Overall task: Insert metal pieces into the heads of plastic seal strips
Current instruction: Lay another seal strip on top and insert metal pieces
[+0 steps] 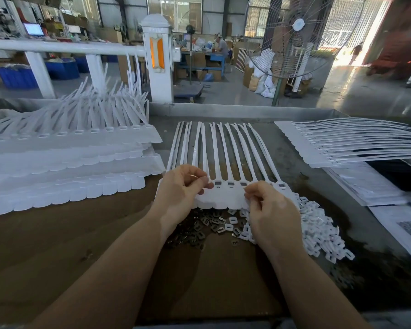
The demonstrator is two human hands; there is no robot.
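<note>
Insertion underway: left hand [184, 186] and right hand [268, 205] both pinch the seal strip sheet [223, 198]; next metal piece [205, 220] lies just below it

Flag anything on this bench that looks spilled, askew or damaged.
Nothing looks damaged. The metal pieces and white plastic caps lie in loose heaps that mingle below the seal strip sheet, which the left hand and right hand hold. The stacked sheets at left sit staggered, tails sticking up unevenly.
</note>
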